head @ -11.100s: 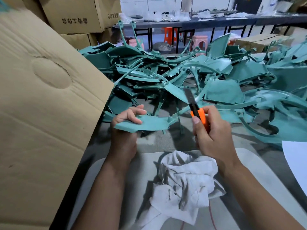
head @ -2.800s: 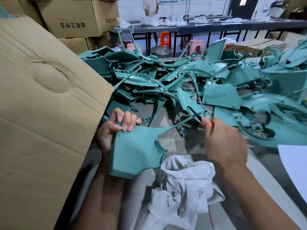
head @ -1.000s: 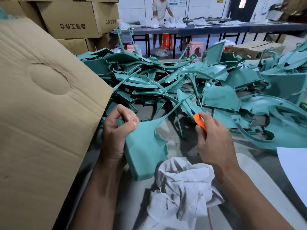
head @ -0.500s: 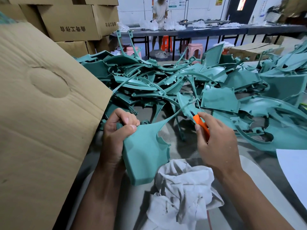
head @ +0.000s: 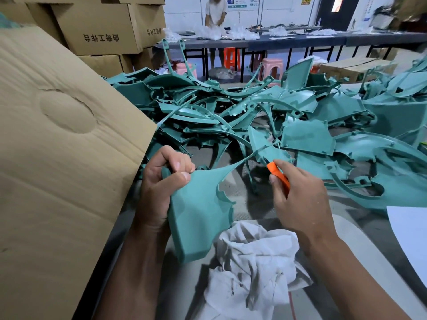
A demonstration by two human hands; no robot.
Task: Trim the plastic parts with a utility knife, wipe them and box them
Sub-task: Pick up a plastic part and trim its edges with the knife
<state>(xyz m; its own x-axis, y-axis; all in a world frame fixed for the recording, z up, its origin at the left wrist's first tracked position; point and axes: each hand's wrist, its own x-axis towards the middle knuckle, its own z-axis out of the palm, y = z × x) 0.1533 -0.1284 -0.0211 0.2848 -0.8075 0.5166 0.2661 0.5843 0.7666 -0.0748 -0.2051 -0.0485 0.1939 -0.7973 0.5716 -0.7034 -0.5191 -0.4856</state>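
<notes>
Ahead of you a long dark workbench [head: 300, 41] runs across the room before a white wall [head: 184, 8], with a person [head: 216, 12] standing behind it. Orange [head: 230, 57] and pink [head: 273, 66] plastic stools sit beneath it. Stacked cardboard cartons [head: 99, 31] rise at your left; a dark doorway [head: 335, 12] opens far right.

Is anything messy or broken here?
Nothing looks broken. The green plastic parts lie in a tangled heap on the table, and the white rag is crumpled and spotted with dark stains.
</notes>
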